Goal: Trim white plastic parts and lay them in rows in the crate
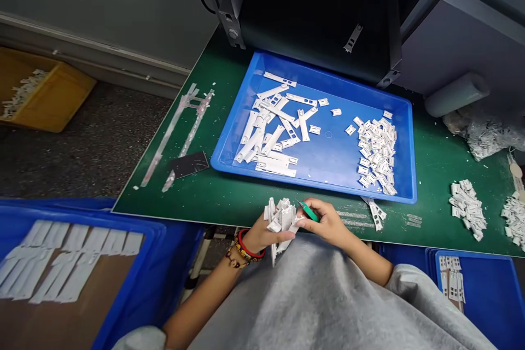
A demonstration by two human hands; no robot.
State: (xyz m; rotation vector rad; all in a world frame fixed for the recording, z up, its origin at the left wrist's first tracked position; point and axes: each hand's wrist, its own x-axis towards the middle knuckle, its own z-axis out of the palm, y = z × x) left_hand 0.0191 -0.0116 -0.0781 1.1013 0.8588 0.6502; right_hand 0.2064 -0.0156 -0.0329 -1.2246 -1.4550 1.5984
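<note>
In front of my body, my left hand [262, 236] is closed round a bunch of white plastic parts [283, 216], long strips among them. My right hand [327, 223] grips a green knife [309, 211] with a short pointed tip, and its fingertips touch the bunch. Just beyond both hands lies a blue tray [315, 182]. Long white strips [266, 126] are heaped in its left half. Small white clips [377, 156] form a pile on its right side, with a few scattered between.
The green table [221, 205] carries more small-part piles [467, 209] at right and a dark flat plate [191, 164] at left. A dark conveyor belt [311, 16] slopes behind the tray. Blue bins [153, 240] flank me; a yellow bin [61, 98] stands on the floor.
</note>
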